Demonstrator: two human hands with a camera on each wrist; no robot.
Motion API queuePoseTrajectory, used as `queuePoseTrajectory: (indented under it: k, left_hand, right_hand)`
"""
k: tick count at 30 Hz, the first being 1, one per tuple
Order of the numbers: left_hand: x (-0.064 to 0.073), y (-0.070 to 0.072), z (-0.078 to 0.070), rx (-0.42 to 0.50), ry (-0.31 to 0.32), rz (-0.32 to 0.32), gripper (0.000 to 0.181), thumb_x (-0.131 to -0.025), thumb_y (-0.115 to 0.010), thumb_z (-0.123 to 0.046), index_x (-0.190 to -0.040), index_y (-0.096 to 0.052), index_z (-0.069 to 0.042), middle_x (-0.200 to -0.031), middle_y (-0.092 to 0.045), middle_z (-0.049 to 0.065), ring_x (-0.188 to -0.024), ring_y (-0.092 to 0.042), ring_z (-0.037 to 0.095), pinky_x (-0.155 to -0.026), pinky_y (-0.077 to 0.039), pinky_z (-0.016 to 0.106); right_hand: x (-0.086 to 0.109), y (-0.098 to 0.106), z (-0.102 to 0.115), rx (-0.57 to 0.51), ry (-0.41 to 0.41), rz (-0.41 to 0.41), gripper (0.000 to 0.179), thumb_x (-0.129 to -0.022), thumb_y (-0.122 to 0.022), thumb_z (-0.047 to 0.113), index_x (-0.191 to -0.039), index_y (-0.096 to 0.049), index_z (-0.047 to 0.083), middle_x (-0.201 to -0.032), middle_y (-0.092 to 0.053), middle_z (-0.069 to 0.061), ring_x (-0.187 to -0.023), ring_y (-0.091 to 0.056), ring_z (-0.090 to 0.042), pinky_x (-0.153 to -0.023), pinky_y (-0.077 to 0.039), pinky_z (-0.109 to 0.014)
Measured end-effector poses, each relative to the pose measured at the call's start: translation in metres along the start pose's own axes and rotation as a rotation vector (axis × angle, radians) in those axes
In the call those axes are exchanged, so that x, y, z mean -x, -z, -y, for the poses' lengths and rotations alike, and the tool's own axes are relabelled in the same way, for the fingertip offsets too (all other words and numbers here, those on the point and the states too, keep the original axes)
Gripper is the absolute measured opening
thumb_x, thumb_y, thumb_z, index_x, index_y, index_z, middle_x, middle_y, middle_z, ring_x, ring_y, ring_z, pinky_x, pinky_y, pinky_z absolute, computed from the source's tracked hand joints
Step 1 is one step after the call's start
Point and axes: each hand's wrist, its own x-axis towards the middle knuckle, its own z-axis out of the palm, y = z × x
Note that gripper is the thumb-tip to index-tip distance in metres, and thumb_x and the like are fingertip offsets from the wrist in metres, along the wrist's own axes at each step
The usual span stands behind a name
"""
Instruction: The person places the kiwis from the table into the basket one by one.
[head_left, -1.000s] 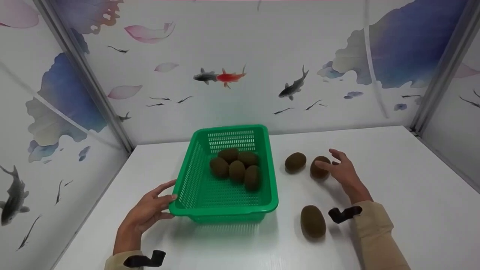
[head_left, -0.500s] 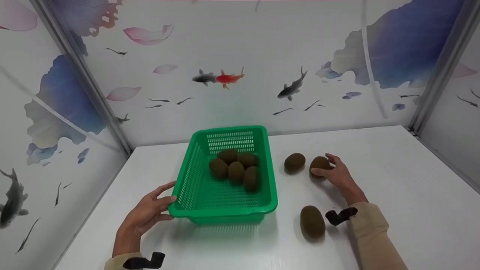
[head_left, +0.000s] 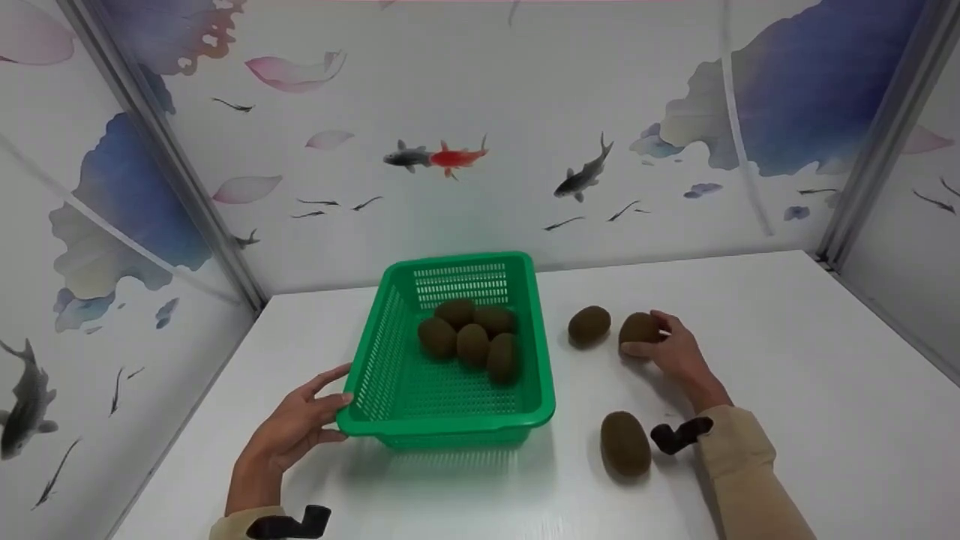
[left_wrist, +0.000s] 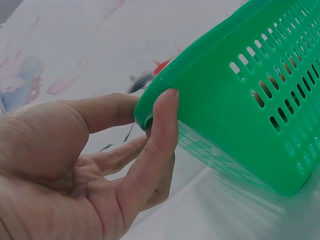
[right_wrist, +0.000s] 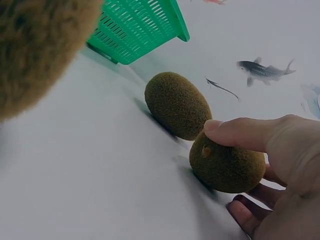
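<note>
- so the held kiwifruit (right_wrist: pixel 225 165) looks to be sitting on the white table (head_left: pixel 780 337), roughly 3 o'clock from the green plastic basket (head_left: pixel 450 429) going by the head view
- right hand (head_left: pixel 684 364) has a grip on it, thumb on one side and fingers curling round the other
- left hand (head_left: pixel 296 420) is pinching the basket's rim at its 8 o'clock corner
- I'd guess the fruit is pretty light and not slippery at all, that fuzz should give plenty of bite
- probably firm with a little give, can't tell how ripe it is, so snug beats squeezing or you might bruise it
- best hold imo is across the narrow waist, not end to end, and I'd leave the stem nub (right_wrist: pixel 206 151) alone
- it's rounded, so a sloppy push could roll it into the neighbouring kiwifruit (head_left: pixel 589 325), just beside it at about 9 to 10 o'clock
- there's also a loose kiwifruit (head_left: pixel 625 444) at 4 o'clock from the basket, and five kiwifruit (head_left: pixel 472 346) bunched toward its 12 o'clock end
- basket looks like thin, slightly bendy plastic that could skid if bumped, so the rim's a decent place to steady it
</note>
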Motion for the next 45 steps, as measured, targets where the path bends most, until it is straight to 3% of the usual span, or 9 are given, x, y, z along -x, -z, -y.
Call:
queuePoseTrajectory:
  k: [5,10,14,16,20,23,27,32,45]
  left_hand:
    - [0.0,-0.001,-0.001,0.004,0.005,-0.011,0.079,-0.099,-0.063,-0.02,-0.16,-0.016,-0.006,-0.109,-0.072,0.001,-0.094,-0.074,0.013,-0.074,-0.061,0.027]
    - [0.002,-0.001,0.0,0.005,0.012,-0.022,0.078,-0.099,-0.063,-0.019,-0.16,-0.016,-0.007,-0.109,-0.072,0.001,-0.094,-0.073,0.013,-0.074,-0.061,0.027]
    - [0.002,-0.001,0.001,0.001,0.016,-0.032,0.078,-0.098,-0.064,-0.021,-0.16,-0.017,-0.008,-0.108,-0.073,0.0,-0.096,-0.073,0.013,-0.074,-0.061,0.027]
    - [0.002,-0.002,0.001,-0.001,0.016,-0.034,0.078,-0.098,-0.064,-0.021,-0.16,-0.018,-0.008,-0.108,-0.073,0.0,-0.096,-0.073,0.013,-0.074,-0.061,0.028]
    - [0.003,-0.002,0.003,0.002,0.017,-0.033,0.078,-0.098,-0.064,-0.02,-0.16,-0.018,-0.007,-0.107,-0.073,0.0,-0.096,-0.073,0.013,-0.074,-0.061,0.027]
    - [0.002,-0.003,0.003,0.007,0.013,-0.027,0.078,-0.098,-0.063,-0.02,-0.16,-0.018,-0.007,-0.108,-0.073,0.001,-0.096,-0.073,0.014,-0.073,-0.061,0.027]
    - [0.002,-0.003,0.003,0.012,0.01,-0.027,0.078,-0.098,-0.064,-0.02,-0.16,-0.018,-0.008,-0.11,-0.072,0.002,-0.096,-0.073,0.014,-0.074,-0.061,0.027]
    - [0.002,-0.003,0.003,0.011,0.019,-0.041,0.078,-0.098,-0.065,-0.02,-0.16,-0.019,-0.009,-0.111,-0.071,0.002,-0.095,-0.073,0.014,-0.073,-0.061,0.027]
    - [0.001,-0.001,0.001,-0.014,0.022,-0.049,0.078,-0.097,-0.065,-0.022,-0.16,-0.02,-0.009,-0.117,-0.069,0.004,-0.097,-0.072,0.015,-0.076,-0.061,0.028]
  right_hand:
    - [0.0,0.003,0.003,-0.021,0.013,-0.036,0.101,-0.089,-0.076,0.037,-0.16,-0.013,0.004,-0.163,-0.021,-0.025,-0.146,-0.032,-0.041,-0.119,-0.03,-0.051]
    - [0.001,0.004,0.009,-0.058,0.022,-0.021,0.101,-0.089,-0.074,0.044,-0.161,-0.013,0.006,-0.164,-0.019,-0.025,-0.146,-0.032,-0.037,-0.118,-0.035,-0.047]
    - [0.005,0.004,0.015,-0.107,0.042,0.001,0.098,-0.09,-0.074,0.041,-0.161,-0.015,0.007,-0.163,-0.021,-0.023,-0.134,-0.05,-0.03,-0.107,-0.049,-0.031]
    - [0.007,0.005,0.019,-0.107,0.057,0.011,0.099,-0.089,-0.074,0.043,-0.161,-0.015,0.008,-0.163,-0.023,-0.021,-0.123,-0.058,-0.024,-0.104,-0.051,-0.029]
    - [0.013,0.006,0.028,-0.119,0.078,0.036,0.1,-0.088,-0.075,0.045,-0.161,-0.016,0.01,-0.163,-0.025,-0.019,-0.109,-0.067,-0.01,-0.116,-0.041,-0.04]
    - [0.017,0.007,0.037,-0.143,0.089,0.048,0.1,-0.088,-0.076,0.043,-0.161,-0.016,0.011,-0.164,-0.024,-0.019,-0.103,-0.071,-0.007,-0.122,-0.03,-0.051]
    - [0.022,0.006,0.051,-0.145,0.086,0.05,0.1,-0.087,-0.076,0.045,-0.162,-0.016,0.014,-0.165,-0.023,-0.016,-0.113,-0.07,-0.018,-0.123,-0.018,-0.061]
    - [0.026,0.004,0.065,-0.135,0.069,0.061,0.101,-0.086,-0.075,0.049,-0.162,-0.016,0.018,-0.167,-0.02,-0.013,-0.142,-0.046,-0.035,-0.122,-0.014,-0.066]
    - [0.034,-0.003,0.079,-0.118,0.068,0.117,0.096,-0.088,-0.075,0.044,-0.16,-0.019,0.012,-0.165,-0.023,-0.016,-0.138,-0.049,-0.036,-0.122,-0.026,-0.058]
